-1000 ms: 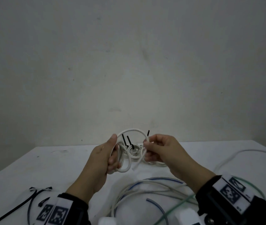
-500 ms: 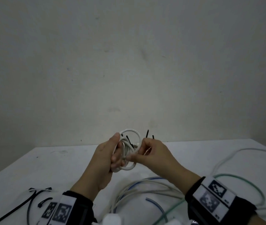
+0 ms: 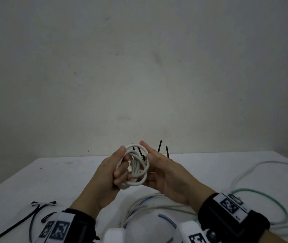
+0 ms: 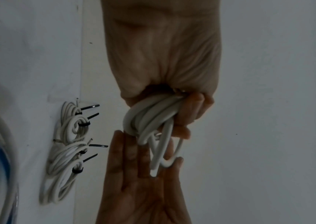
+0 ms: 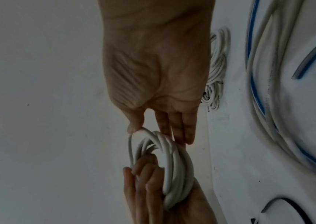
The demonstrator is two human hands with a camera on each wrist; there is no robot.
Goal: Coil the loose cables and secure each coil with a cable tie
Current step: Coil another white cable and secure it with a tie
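A white cable coil (image 3: 140, 170) is held up above the table, with my left hand (image 3: 120, 170) gripping its left side, fingers curled through the loops. My right hand (image 3: 148, 155) lies against the coil's right side with straight fingers, and its thumb (image 5: 134, 128) touches the outer loop. The left wrist view shows the bunched cable coil (image 4: 149, 116) in my left hand's fingers (image 4: 195, 109) and my right hand (image 4: 143, 163) flat beside it. Behind the hands, several tied white coils (image 4: 69, 144) lie on the table, their black cable tie tails (image 3: 159, 146) sticking up.
Loose white and blue cables (image 3: 150, 201) lie on the white table (image 3: 60, 172) below my hands. A green cable (image 3: 269, 197) loops at the right. Loose black cable ties (image 3: 38, 209) lie near the front left. A bare wall stands close behind.
The coil has been drawn into smaller, tighter loops in my left hand. My right hand has stopped pinching the cable and now lies flat against the coil.
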